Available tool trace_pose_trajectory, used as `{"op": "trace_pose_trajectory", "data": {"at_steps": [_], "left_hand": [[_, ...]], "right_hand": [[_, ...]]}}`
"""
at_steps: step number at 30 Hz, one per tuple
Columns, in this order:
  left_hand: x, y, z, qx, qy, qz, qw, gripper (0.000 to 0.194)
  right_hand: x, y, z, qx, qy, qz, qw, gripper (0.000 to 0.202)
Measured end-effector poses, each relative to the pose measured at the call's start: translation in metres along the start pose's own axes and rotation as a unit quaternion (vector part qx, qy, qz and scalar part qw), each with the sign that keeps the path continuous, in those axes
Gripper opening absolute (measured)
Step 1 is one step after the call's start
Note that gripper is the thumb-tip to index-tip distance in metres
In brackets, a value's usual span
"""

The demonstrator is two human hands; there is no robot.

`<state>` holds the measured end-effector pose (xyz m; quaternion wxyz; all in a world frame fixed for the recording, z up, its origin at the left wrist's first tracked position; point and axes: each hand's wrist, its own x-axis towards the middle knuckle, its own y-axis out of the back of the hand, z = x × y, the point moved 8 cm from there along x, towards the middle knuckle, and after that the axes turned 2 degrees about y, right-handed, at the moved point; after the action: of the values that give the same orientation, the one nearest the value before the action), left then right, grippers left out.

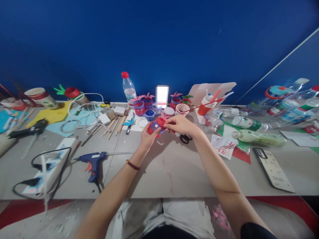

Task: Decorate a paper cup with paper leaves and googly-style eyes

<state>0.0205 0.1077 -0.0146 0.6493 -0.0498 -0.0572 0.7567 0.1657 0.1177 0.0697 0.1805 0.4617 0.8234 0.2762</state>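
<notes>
My left hand (147, 135) is wrapped round a small red and purple cup (156, 125) with pink paper leaves at its rim, held tilted above the table. My right hand (178, 124) has its fingers pinched together at the cup's right rim; whatever lies between those fingertips is too small to make out. Behind the hands stand similar decorated cups (139, 108), a pot of blue paint (150, 115) and a white paper cup (182, 109). Black-handled scissors (185, 138) lie just under my right wrist.
A blue glue gun (93, 164) and a white power strip (53, 166) lie to the left, with cables and wooden sticks behind. A red-capped bottle (128, 88) stands at the back. On the right are a phone (274, 169), plastic bottles (249, 123) and a red cup of brushes (205, 107).
</notes>
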Motion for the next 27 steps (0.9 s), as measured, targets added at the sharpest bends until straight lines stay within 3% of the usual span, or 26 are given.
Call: {"op": "trace_pose_trajectory", "data": {"at_steps": [27], "left_hand": [[-0.0001, 0.0007, 0.0005, 0.026, -0.021, 0.006, 0.999, 0.055]], "right_hand": [[-0.0015, 0.0018, -0.0026, -0.004, -0.014, -0.002, 1.0, 0.024]]}}
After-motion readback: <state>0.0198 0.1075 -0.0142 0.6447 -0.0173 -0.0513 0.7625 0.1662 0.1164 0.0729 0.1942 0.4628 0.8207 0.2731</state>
